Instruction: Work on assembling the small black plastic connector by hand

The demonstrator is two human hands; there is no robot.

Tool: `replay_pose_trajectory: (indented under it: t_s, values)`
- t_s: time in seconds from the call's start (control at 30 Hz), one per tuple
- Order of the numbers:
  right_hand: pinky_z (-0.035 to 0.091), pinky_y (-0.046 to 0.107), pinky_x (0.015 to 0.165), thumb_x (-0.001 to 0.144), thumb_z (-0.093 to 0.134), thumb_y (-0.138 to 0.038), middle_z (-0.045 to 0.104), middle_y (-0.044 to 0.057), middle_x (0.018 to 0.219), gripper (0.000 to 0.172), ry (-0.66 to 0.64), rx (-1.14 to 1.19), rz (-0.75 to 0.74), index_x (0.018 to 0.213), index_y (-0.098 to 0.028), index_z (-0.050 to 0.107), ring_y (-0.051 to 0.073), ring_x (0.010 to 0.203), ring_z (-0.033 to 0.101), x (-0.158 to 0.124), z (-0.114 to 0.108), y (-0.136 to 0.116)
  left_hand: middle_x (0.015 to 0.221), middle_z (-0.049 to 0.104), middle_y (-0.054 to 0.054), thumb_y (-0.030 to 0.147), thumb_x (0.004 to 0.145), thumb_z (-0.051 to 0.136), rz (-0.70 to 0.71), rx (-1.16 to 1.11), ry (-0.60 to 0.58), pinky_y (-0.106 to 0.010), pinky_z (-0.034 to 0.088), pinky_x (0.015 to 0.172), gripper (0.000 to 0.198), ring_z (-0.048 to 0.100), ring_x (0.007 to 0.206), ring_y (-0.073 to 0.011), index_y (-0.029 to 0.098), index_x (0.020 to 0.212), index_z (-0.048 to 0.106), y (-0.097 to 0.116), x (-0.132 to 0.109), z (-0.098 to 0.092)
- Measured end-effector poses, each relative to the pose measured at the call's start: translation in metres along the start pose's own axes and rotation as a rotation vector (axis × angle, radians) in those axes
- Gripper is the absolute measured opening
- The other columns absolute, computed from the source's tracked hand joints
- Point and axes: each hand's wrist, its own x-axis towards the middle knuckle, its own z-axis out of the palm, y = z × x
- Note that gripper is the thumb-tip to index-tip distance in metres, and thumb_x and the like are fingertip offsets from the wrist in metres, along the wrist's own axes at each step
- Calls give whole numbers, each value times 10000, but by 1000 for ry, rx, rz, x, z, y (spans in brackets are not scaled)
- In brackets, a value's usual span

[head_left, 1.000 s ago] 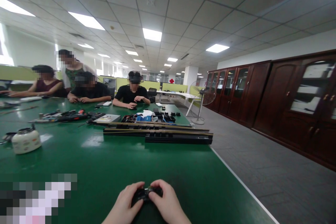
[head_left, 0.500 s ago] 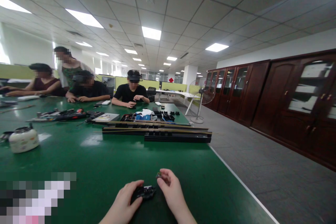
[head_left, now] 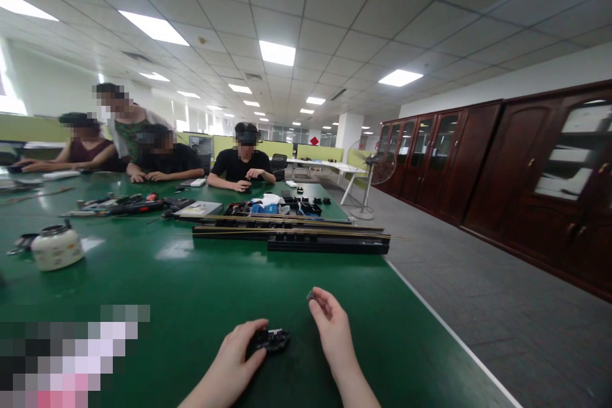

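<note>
My left hand point(head_left: 242, 347) is closed around the left end of a small black plastic housing point(head_left: 276, 340), thumb in front and fingers behind. A pale strip shows along the housing's top; its left end is hidden in my grip. To the right and a little farther off, my right hand point(head_left: 329, 322) pinches a tiny dark greenish part point(head_left: 310, 296) between thumb and fingertips. That part is too small to identify, and it is held apart from the housing. Both hands are over the green tabletop point(head_left: 191, 293).
Long black rails point(head_left: 329, 244) with thin brass-coloured rods lie across the table ahead. Behind them is a group of black parts and a blue packet point(head_left: 264, 208). A cream pot point(head_left: 57, 247) stands at left, near tools point(head_left: 129, 205). Several people sit or stand at the far side.
My right hand has moved away from the housing, up and to the right, still pinching the tiny part. My left hand keeps its hold on the housing. The camera view has shifted slightly.
</note>
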Motion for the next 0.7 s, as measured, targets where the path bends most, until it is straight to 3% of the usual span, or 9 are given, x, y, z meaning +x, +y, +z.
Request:
replay_pose_trajectory:
  t_s: [0.33, 0.53, 0.7]
  values:
    - [459, 386, 915, 665, 646, -436, 668, 97, 1028, 421, 34, -33, -30, 988, -169, 606, 245, 1008, 595, 0, -3, -2, 1146, 614, -64, 222, 705, 491, -7, 14, -32, -363, 365, 982, 413, 521, 1100, -217, 195, 1113, 553, -3, 0, -1]
    - [457, 402, 905, 607, 681, -442, 680, 103, 977, 467, 32, -15, -18, 969, -158, 599, 251, 968, 611, 0, 0, -3, 1135, 618, -67, 234, 709, 510, 15, 3, -15, -372, 368, 971, 403, 527, 1084, -223, 197, 1107, 558, -5, 0, 1]
    - [473, 390, 866, 600, 691, -396, 682, 104, 947, 447, -34, -81, -6, 958, -144, 599, 236, 912, 626, 1, 1, 6, 1128, 622, -70, 232, 712, 511, 20, -8, -13, -369, 375, 961, 395, 532, 1076, -223, 196, 1102, 562, -3, 0, 0]
